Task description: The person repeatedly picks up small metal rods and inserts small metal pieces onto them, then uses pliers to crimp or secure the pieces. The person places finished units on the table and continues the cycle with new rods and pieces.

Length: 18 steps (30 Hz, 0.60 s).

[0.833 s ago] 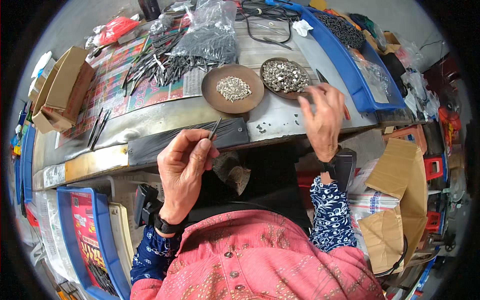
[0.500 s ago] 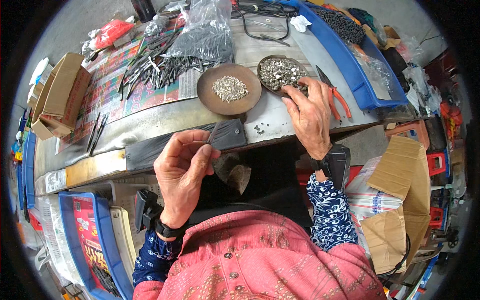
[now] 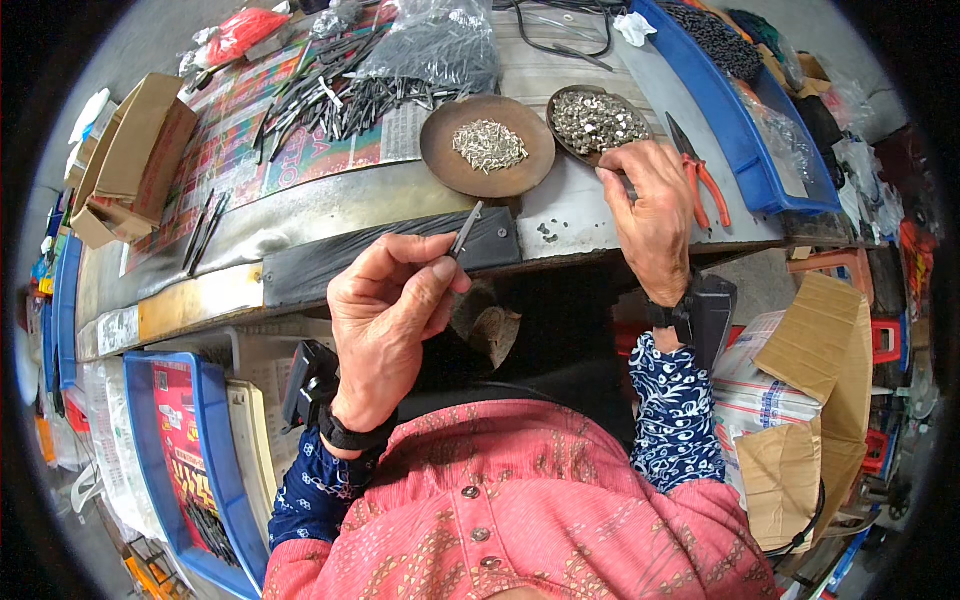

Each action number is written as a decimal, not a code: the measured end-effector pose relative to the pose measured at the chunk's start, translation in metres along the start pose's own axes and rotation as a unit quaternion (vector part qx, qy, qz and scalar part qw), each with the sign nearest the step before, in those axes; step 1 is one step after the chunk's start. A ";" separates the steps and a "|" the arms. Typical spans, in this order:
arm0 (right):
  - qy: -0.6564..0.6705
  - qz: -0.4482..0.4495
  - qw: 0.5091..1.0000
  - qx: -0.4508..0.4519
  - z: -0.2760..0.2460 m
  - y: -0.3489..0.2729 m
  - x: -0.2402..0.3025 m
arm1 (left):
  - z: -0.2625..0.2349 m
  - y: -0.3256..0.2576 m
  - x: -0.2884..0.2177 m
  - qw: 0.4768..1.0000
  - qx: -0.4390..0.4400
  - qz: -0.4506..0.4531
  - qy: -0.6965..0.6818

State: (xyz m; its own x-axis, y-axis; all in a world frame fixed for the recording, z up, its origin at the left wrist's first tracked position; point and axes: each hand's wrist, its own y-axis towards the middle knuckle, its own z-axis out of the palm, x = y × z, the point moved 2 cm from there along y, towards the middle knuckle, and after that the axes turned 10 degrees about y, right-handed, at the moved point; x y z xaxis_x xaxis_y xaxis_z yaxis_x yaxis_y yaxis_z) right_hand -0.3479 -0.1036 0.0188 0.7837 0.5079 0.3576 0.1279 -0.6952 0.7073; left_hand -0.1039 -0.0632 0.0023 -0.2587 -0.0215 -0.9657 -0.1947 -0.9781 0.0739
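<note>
Between the thumb and fingertips of my left hand (image 3: 392,300) is a thin dark metal strip (image 3: 466,228), tilted upward in front of the bench edge. My right hand (image 3: 655,215) is at the near right edge of a dark round dish (image 3: 563,150) filled with small greyish metal pieces (image 3: 597,120). Its thumb and fingers are drawn together, and what they hold is hidden. Left of that dish stands a brown shallow dish (image 3: 437,168) with a pile of short silvery pins (image 3: 490,146). A few small dark bits (image 3: 550,230) lie on the bench below the dishes.
Red-handled pliers (image 3: 712,195) lie right of my right hand, beside a long blue tray (image 3: 765,190). Many dark strips (image 3: 310,105) and a clear plastic bag (image 3: 435,55) cover the far left. Cardboard boxes (image 3: 140,165) stand at left and lower right.
My right hand has drawn back from the pieces to the dish's near edge, its fingers closer together. My left hand still holds the strip, now tilted more to the right. The view has shifted slightly.
</note>
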 end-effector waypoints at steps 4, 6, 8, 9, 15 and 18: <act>0.186 0.068 0.980 -0.003 0.006 -0.008 0.034 | 0.002 -0.003 -0.002 1.000 0.001 -0.012 -0.028; 0.280 0.095 0.955 0.021 0.011 -0.014 0.056 | 0.003 -0.004 -0.004 0.999 0.004 -0.014 -0.034; 0.370 0.133 0.918 0.042 0.013 -0.020 0.074 | 0.005 -0.006 -0.005 0.999 0.005 -0.012 -0.039; 0.405 0.147 0.901 0.052 0.015 -0.021 0.081 | 0.006 -0.007 -0.006 0.999 0.004 -0.010 -0.039; 0.511 0.153 0.844 0.050 0.023 -0.023 0.101 | 0.008 -0.014 -0.007 0.998 0.003 0.005 -0.066; 0.513 0.150 0.843 0.057 0.024 -0.024 0.103 | 0.008 -0.017 -0.008 0.998 0.009 0.013 -0.066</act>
State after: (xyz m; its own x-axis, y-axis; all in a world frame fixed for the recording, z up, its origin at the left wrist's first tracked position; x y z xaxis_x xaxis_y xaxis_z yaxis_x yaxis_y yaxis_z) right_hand -0.2559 -0.0472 0.0244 -0.1403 0.4322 0.8908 0.1198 -0.8857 0.4486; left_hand -0.1059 -0.0451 0.0104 -0.3854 -0.0182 -0.9226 -0.2021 -0.9739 0.1036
